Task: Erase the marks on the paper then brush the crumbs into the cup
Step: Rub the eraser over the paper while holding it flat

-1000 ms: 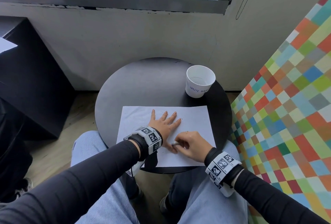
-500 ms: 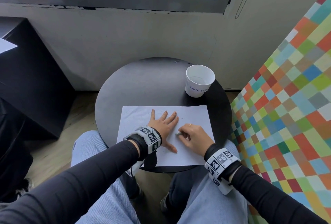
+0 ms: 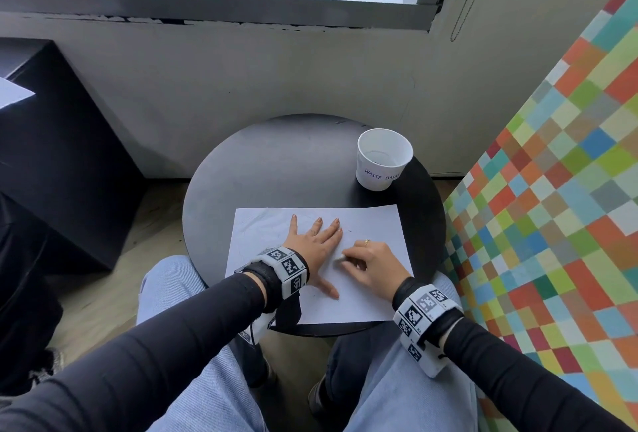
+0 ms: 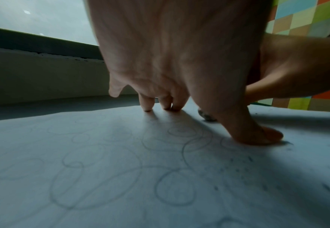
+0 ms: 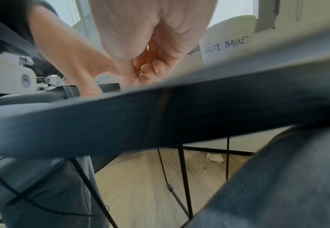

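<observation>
The left hand presses flat, fingers spread, on the paper; the right hand pinches an eraser against it.

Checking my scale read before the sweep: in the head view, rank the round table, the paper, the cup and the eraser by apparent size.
1. Round table
2. Paper
3. Cup
4. Eraser, only a sliver showing in the right hand fingers, so its full size is unsure.

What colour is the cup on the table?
White, with "WASTE BASKET" handwritten in dark ink on its side; the cup shows best in the head view.
</observation>
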Action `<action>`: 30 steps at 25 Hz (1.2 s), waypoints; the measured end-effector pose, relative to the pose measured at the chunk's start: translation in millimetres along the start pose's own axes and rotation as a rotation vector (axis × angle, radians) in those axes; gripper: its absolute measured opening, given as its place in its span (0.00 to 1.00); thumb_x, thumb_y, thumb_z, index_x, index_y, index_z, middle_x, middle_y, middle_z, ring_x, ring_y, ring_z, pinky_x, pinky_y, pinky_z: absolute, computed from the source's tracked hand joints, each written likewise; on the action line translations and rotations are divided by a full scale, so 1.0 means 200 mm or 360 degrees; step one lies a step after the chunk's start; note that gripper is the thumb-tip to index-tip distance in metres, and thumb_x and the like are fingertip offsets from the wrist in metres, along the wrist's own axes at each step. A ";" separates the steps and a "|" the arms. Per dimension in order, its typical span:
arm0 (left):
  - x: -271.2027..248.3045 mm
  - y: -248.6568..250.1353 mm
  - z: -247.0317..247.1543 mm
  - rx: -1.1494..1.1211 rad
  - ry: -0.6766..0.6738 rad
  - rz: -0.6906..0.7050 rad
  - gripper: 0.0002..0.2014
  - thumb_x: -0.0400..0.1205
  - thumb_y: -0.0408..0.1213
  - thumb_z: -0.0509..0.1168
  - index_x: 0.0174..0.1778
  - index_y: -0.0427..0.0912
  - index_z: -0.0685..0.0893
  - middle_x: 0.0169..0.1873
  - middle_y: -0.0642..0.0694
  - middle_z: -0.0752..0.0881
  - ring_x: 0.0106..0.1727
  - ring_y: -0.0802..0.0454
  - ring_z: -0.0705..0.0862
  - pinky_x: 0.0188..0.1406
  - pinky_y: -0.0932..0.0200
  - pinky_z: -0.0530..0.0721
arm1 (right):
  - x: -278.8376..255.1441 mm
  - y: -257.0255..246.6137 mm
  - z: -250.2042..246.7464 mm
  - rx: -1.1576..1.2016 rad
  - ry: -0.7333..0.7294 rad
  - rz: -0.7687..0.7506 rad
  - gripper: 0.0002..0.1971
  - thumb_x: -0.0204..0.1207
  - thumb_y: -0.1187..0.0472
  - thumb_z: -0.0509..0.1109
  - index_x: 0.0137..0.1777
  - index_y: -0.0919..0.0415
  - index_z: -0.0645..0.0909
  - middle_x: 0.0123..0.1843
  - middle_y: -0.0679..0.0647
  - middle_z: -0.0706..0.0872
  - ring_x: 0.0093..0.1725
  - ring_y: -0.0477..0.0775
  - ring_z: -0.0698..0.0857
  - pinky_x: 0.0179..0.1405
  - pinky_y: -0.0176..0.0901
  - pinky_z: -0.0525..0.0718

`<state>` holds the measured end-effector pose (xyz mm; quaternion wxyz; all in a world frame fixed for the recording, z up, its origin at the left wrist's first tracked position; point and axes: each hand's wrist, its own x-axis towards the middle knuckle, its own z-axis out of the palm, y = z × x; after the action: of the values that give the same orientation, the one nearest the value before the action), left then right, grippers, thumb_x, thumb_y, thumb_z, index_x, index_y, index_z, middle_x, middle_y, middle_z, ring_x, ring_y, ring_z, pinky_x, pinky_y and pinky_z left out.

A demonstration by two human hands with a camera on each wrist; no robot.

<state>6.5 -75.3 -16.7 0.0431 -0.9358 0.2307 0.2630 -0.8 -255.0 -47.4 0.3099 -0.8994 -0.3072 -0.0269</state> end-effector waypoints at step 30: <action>0.01 -0.04 -0.05 0.0093 -0.0140 0.0030 0.66 0.68 0.68 0.73 0.87 0.45 0.34 0.86 0.50 0.33 0.87 0.42 0.40 0.77 0.20 0.42 | -0.01 -0.04 -0.03 -0.0097 -0.0278 -0.0176 0.08 0.72 0.59 0.72 0.33 0.60 0.86 0.27 0.51 0.79 0.28 0.42 0.69 0.32 0.30 0.70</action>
<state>15.3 -70.7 -9.9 0.0779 -0.9194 0.2451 0.2976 -6.6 -255.2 -39.1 0.2525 -0.8890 -0.3811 0.0251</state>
